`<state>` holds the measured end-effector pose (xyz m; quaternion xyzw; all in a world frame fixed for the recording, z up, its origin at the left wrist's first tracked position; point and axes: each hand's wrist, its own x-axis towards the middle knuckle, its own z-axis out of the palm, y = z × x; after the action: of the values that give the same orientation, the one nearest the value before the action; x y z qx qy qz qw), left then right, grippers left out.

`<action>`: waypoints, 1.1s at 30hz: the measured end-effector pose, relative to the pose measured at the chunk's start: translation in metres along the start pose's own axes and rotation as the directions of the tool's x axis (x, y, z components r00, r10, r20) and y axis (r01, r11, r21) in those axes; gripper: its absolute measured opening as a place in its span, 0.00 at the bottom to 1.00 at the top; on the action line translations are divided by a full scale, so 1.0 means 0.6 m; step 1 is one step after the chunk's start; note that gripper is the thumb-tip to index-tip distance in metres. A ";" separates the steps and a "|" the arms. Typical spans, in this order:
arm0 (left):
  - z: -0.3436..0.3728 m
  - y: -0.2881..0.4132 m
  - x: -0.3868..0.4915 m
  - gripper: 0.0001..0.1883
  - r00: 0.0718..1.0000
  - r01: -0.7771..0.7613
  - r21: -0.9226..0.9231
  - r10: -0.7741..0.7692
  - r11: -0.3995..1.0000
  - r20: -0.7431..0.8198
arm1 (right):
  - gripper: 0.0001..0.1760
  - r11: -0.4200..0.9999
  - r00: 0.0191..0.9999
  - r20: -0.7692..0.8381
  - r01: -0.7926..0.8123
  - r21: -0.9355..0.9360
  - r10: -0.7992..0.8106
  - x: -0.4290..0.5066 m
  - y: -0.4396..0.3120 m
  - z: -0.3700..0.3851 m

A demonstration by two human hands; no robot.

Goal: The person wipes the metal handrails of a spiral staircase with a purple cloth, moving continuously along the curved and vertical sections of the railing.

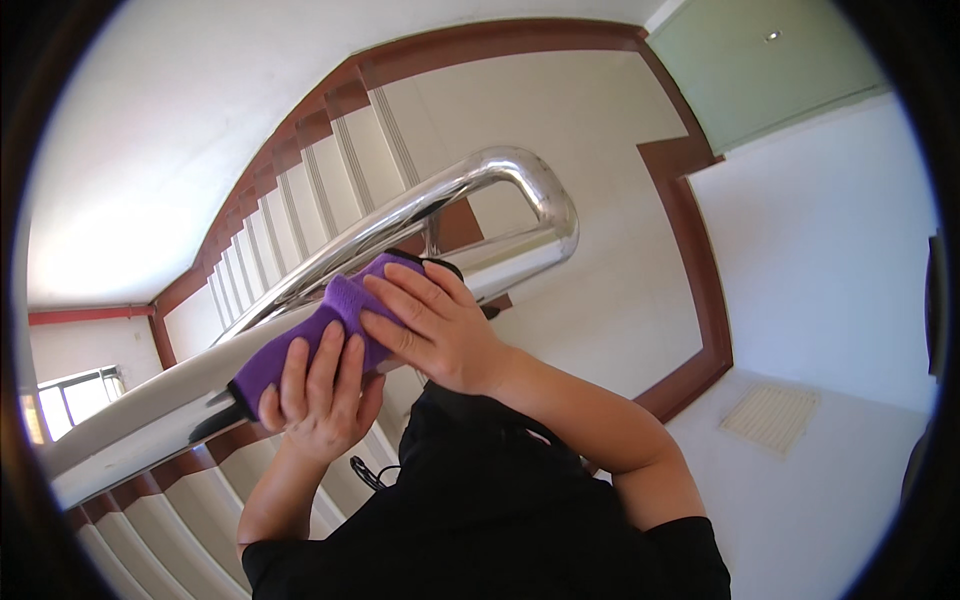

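A purple cloth (344,294) with black edging lies bunched over a polished metal stair handrail (225,360). My left hand (319,401) curls around its lower left part, fingertips on top of the fabric. My right hand (435,322) lies over the upper right part, fingers spread across the cloth and pressing it to the rail. The thumb of my right hand is hidden. Beyond the hands, the handrail bends round in a shiny loop (555,214) and runs back beside the far flight.
Stairs (315,191) with brown edging lie beyond the rail, and another flight (165,517) lies at the lower left. A pale landing (570,112) reaches a green door (780,82). The right wall carries a vent grille (770,418). A window (79,401) is at far left.
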<state>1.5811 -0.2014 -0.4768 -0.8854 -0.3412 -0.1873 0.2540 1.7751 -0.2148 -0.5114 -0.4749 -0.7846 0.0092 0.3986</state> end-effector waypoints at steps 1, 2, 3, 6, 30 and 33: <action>0.012 0.010 0.001 0.20 0.997 0.002 0.007 -0.001 1.000 -0.072 | 0.20 1.000 1.000 0.024 0.014 0.010 -0.014 -0.006 0.012 -0.004; 0.027 0.023 0.003 0.20 0.992 0.010 0.025 -0.007 1.000 -0.124 | 0.20 0.999 0.999 0.020 0.041 0.005 -0.041 -0.012 0.026 -0.007; 0.038 0.037 0.005 0.20 0.987 0.020 0.048 -0.012 0.999 -0.157 | 0.20 0.998 0.998 0.021 0.060 0.010 -0.060 -0.019 0.037 -0.012; 0.052 0.073 0.015 0.20 0.982 0.087 0.019 -0.083 0.996 -0.168 | 0.22 0.996 0.996 0.061 0.054 0.069 -0.058 -0.032 0.063 -0.030; 0.227 0.414 0.151 0.20 0.827 0.520 0.016 -0.499 0.854 -0.259 | 0.34 0.811 0.868 0.244 0.255 0.527 -0.432 -0.151 0.413 -0.116; 0.251 0.459 0.182 0.18 0.767 0.618 0.034 -0.593 0.785 -0.244 | 0.33 0.779 0.825 0.244 0.322 0.538 -0.510 -0.142 0.465 -0.110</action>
<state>1.8736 -0.2345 -0.6307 -0.6856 -0.5885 -0.3363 0.2655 2.0422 -0.1498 -0.6284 -0.1626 -0.9056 0.2019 0.3356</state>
